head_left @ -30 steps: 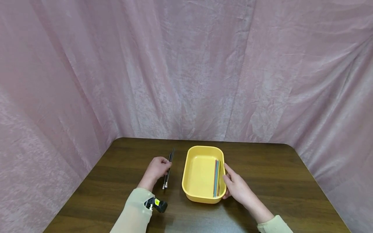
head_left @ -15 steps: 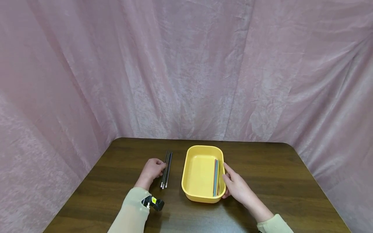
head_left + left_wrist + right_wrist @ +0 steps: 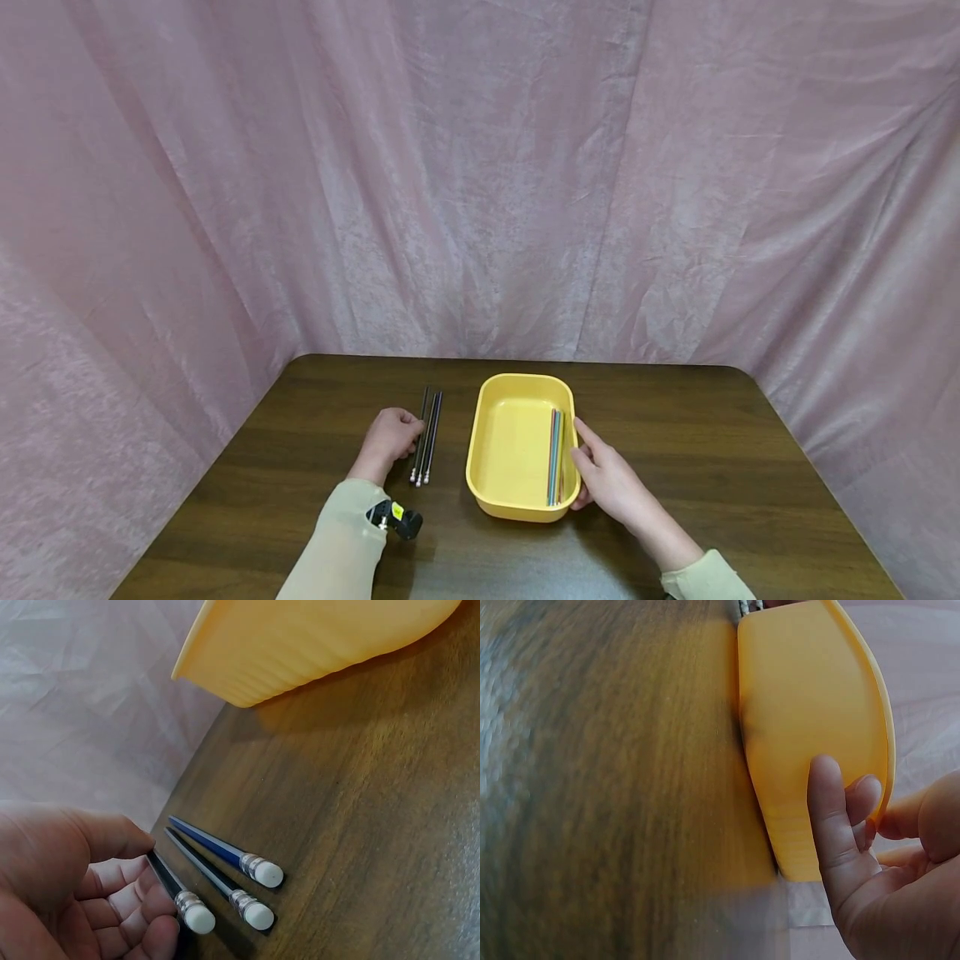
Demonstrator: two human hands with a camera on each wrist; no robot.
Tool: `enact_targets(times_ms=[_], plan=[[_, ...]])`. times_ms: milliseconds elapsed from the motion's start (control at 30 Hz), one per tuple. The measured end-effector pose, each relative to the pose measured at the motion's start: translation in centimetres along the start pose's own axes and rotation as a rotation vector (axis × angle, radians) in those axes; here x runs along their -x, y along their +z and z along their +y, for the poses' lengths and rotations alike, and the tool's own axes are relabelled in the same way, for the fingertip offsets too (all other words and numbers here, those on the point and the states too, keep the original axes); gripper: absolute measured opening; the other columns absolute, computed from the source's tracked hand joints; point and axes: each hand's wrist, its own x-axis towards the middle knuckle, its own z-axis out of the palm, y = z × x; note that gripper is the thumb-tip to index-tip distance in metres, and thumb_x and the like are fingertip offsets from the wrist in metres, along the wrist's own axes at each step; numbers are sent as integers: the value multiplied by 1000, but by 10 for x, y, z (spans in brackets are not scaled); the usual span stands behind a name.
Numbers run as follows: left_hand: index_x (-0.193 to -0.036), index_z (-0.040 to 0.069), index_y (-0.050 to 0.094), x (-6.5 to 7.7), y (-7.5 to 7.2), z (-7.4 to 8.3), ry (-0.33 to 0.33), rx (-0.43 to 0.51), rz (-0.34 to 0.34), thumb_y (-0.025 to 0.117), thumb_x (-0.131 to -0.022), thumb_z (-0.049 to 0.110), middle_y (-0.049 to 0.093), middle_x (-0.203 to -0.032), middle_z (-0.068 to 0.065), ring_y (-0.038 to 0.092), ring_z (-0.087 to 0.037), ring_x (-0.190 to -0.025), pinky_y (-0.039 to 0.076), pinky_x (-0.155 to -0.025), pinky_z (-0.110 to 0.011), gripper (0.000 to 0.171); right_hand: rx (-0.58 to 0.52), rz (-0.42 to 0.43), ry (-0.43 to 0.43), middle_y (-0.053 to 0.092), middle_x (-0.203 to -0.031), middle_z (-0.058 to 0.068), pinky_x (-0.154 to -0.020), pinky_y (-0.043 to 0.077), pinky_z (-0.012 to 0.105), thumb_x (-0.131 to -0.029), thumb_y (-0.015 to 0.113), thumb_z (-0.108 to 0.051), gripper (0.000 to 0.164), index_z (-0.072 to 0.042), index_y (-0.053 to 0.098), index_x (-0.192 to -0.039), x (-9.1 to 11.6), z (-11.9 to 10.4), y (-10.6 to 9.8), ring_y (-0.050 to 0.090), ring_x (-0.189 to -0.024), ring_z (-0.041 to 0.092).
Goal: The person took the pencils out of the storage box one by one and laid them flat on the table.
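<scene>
My left hand (image 3: 392, 435) pinches a black pencil (image 3: 166, 876) between thumb and fingers, its white eraser end facing the near side. Just right of it on the table lie another dark pencil (image 3: 206, 866) and a blue pencil (image 3: 210, 841), roughly parallel and slightly apart. The right hand (image 3: 611, 483) grips the right side of a yellow plastic tub (image 3: 480, 442), with fingers along the outer wall and the thumb at the rim. Inside, against the right wall, lie several coloured pencils (image 3: 556, 458); the right wrist view hides them behind the tub wall.
The brown wooden table (image 3: 697, 442) extends to both sides of the tub. Pink curtains (image 3: 480, 183) hang behind its far edge and around the left and right sides. A small black camera (image 3: 397, 518) sits at the left sleeve.
The left hand has moved a little left and drawn the pencils apart; three now show side by side where they were bunched. The right hand keeps its hold on the tub.
</scene>
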Motion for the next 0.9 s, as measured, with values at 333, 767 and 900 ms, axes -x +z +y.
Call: enact_targets(times_ms=[333, 767, 900], plan=[[-91, -1, 74, -6, 1, -4, -39, 3, -5, 69, -98, 11, 63, -66, -6, 61, -16, -60, 53, -56, -27, 14, 2, -9, -10, 59, -97, 18, -55, 62, 47, -115, 50, -6, 62, 4, 26, -171, 0, 0, 0, 62, -55, 28], [-89, 4, 74, -9, 1, -4, -33, -94, -22, 69, -100, 15, 65, -68, -8, 61, -19, -56, 50, -56, -32, 17, 2, -2, 6, 59, -97, 19, -56, 63, 47, -115, 50, -6, 62, 2, 27, -172, 1, -2, 0, 63, -56, 27], [-86, 7, 74, -13, 2, -8, 3, -116, -21, 69, -99, 17, 65, -65, -6, 60, -18, -54, 48, -55, -33, 18, 9, 0, 0, 59, -98, 19, -56, 63, 47, -115, 50, -6, 62, 3, 27, -172, 1, -2, -1, 62, -56, 28]])
